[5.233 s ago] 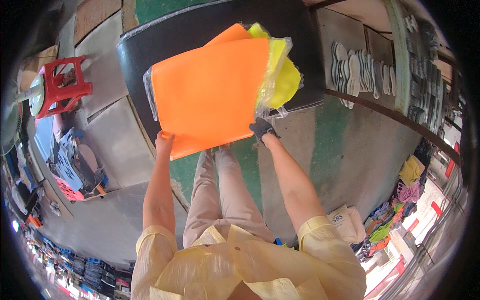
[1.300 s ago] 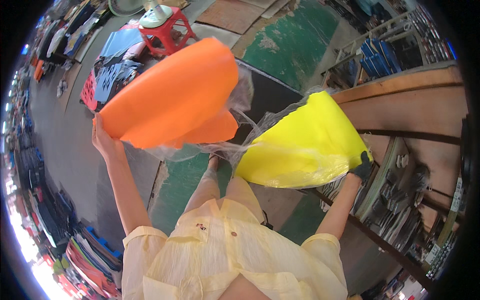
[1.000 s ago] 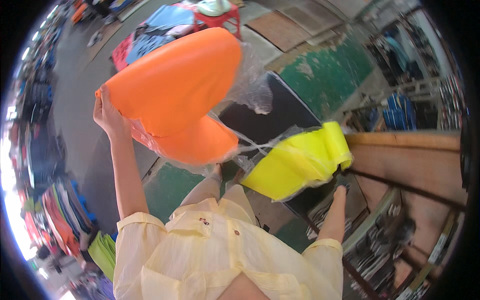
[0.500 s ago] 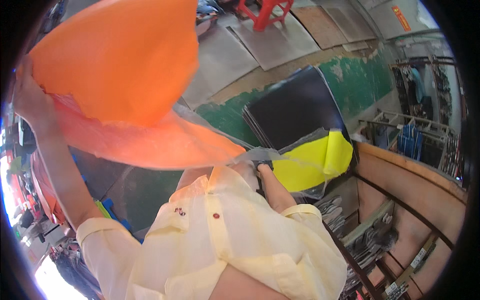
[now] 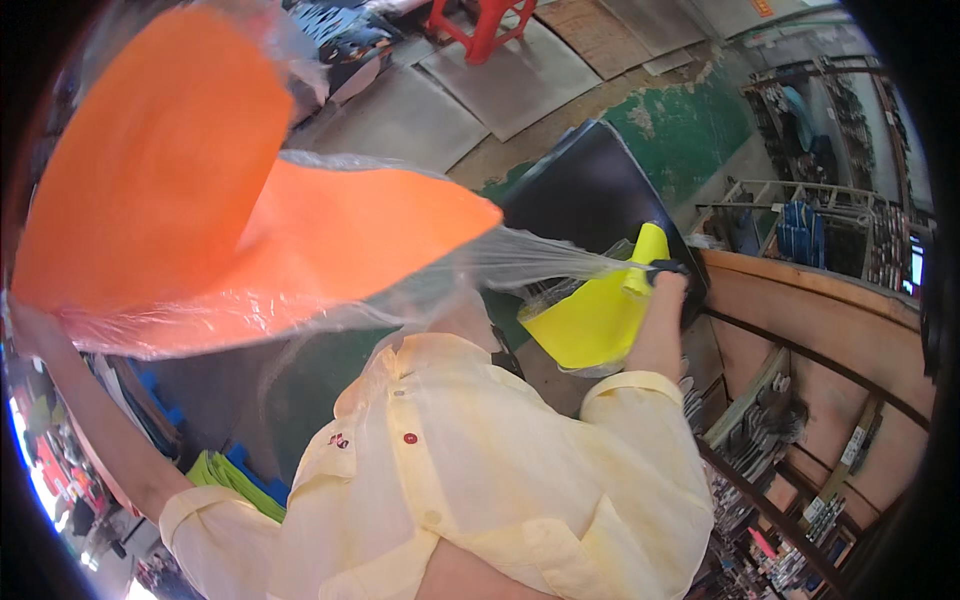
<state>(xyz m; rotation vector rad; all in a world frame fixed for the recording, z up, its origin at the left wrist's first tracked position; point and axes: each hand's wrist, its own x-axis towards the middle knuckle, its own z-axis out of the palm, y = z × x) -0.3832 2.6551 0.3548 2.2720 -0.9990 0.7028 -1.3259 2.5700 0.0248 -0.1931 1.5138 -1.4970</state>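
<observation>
At the far left, my left hand point(image 5: 32, 328) holds up a big floppy orange sheet point(image 5: 150, 170), which folds over on itself and hides most of the fingers. Clear plastic film point(image 5: 545, 250) wraps the sheet's lower side and stretches in tight pleats across to the right. My right hand point(image 5: 668, 275), with something black over its fingers, is closed on the film's far end. Beside that hand lies a bright yellow sheet point(image 5: 585, 325) with a rolled edge, on top of a stack of black sheets point(image 5: 590, 190).
A red plastic stool point(image 5: 482, 25) stands on grey boards point(image 5: 515, 85) at the back. To the right run a wooden partition point(image 5: 800, 295) and a rack holding many dark tools point(image 5: 760, 460). Lime-green sheets point(image 5: 235, 480) lie low at the left, by blue pieces.
My right hand has moved right and away from my body, pulling the film taut. The orange sheet has shifted left and spread open with my left hand.
</observation>
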